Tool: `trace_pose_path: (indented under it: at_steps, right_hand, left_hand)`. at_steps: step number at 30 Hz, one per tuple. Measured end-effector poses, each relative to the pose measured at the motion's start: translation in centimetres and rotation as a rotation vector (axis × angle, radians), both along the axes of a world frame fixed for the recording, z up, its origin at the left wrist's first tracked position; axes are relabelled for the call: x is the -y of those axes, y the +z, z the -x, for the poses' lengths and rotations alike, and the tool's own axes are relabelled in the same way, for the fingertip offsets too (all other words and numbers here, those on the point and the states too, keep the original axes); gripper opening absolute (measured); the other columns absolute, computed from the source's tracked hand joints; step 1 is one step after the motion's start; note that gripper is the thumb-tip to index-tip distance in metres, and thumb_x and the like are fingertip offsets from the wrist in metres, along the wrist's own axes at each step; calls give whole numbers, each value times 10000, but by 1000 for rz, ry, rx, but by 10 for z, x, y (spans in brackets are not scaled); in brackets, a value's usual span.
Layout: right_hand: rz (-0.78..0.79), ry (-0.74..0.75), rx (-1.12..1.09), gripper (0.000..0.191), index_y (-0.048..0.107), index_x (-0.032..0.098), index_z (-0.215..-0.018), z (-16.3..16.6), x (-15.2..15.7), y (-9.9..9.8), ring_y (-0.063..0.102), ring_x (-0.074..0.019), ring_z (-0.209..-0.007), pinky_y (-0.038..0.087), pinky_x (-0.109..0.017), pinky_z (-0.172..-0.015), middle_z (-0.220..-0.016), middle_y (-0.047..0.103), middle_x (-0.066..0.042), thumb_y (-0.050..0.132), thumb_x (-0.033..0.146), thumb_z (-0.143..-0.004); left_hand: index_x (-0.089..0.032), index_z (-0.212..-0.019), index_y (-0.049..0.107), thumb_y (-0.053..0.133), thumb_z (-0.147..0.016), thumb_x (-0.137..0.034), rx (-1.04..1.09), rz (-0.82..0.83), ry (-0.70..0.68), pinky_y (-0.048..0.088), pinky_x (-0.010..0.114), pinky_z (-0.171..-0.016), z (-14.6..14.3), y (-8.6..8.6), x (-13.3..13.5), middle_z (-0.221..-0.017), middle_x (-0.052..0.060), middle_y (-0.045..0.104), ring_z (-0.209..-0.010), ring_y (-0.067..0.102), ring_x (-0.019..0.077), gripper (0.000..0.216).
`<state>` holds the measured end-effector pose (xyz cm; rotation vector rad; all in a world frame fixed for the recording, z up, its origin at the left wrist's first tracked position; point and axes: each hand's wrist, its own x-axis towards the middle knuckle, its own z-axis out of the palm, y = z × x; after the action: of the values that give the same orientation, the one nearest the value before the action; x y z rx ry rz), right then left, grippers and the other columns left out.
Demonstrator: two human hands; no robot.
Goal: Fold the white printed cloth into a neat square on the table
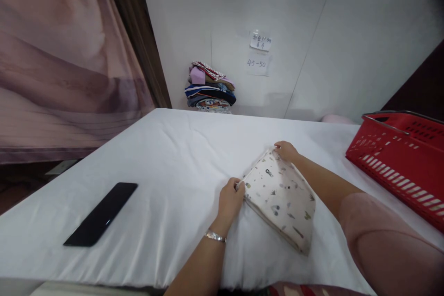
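A folded white cloth (282, 199) with small printed shapes lies at a slant over the white-covered table (166, 162), right of the middle. My left hand (231, 199), with a silver bracelet at the wrist, pinches its left corner between thumb and fingers. At the cloth's far corner, my right hand (286, 150) has its fingers closed on the edge. The fabric is stretched between both hands, and its lower part hangs toward me. Part of the right fingertips is hidden by the cloth.
A flat black phone-like slab (102, 215) lies on the left. The red plastic basket (398, 162) with a metal handle stands at the right. Several folded fabrics (210, 88) are stacked beyond the far edge, by the wall. A pink curtain (69, 55) hangs at the left.
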<state>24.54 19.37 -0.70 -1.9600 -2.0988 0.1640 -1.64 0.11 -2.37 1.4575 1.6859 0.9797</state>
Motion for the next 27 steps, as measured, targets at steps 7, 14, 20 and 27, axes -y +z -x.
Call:
trace_pose_path:
  at_steps: [7, 14, 20, 27]
  right_hand:
    - [-30, -40, 23, 137, 645, 201, -898, 8, 14, 3, 576, -177, -851, 383, -248, -673, -1021, 644, -63, 543, 232, -811]
    - [-65, -34, 22, 118, 589, 220, -896, 7, 29, 3, 561, -168, -799, 360, -248, -651, -941, 646, -37, 490, 260, -848]
    - [-65, 5, -7, 177, 621, 227, -953, 4, 13, 6, 580, -174, -855, 396, -255, -700, -969, 669, -33, 495, 271, -837]
    - [9, 40, 44, 252, 678, 223, -1010, -1, -5, -3, 587, -212, -981, 431, -271, -783, -1064, 669, -56, 554, 223, -790]
  left_hand:
    - [-207, -880, 620, 460, -852, -382, -7, 6, -6, 358, 247, -613, 1, -2, -1, -704, -8, 634, -655, 562, 142, 239]
    - [-205, -868, 622, 464, -848, -369, -6, 6, 1, 359, 247, -619, 0, 0, -1, -713, -3, 637, -668, 566, 143, 228]
    - [-199, -855, 619, 461, -848, -384, -1, -2, -1, 360, 247, -615, 0, 0, 0, -702, -2, 635, -655, 563, 144, 243]
    - [-202, -867, 621, 461, -850, -382, -4, 5, -3, 359, 246, -616, 0, -1, 0, -716, -1, 640, -665, 562, 145, 241]
